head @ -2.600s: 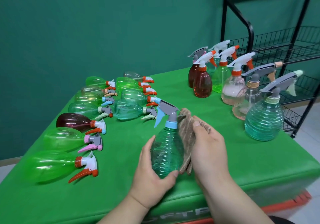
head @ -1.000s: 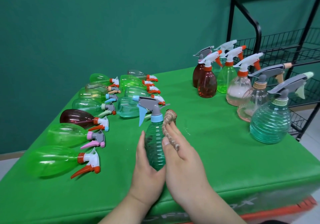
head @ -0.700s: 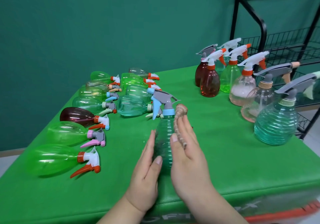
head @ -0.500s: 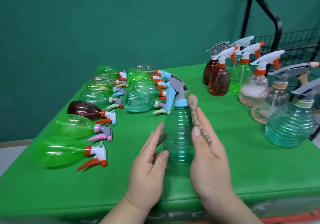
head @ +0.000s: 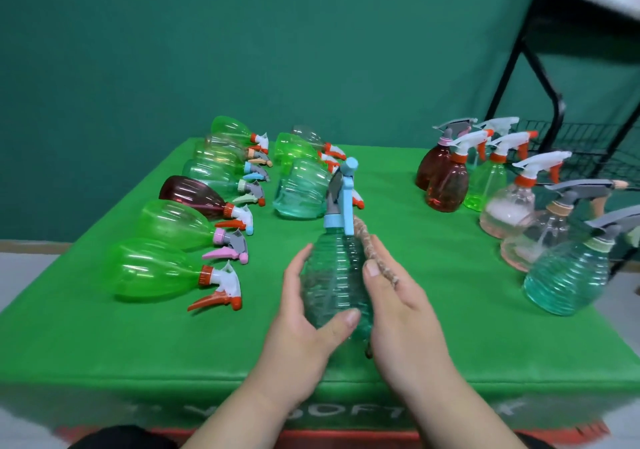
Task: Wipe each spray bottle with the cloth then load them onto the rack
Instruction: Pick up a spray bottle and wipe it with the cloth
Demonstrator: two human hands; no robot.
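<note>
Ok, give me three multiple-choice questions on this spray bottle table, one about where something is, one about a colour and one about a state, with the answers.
1. Where on the table do the upright bottles stand?
A. the right side, by the rack
B. the left side
C. the front edge

2. What colour is the collar of the held bottle?
A. orange
B. pink
C. light blue

3. How is the dark red bottle at the left placed?
A. upright
B. on its side
C. standing on its nozzle

Answers:
1 A: they cluster at the right, next to the rack.
2 C: the ring under its grey trigger head is light blue.
3 B: it lies flat among the green ones, with its nozzle toward the middle of the table.
</note>
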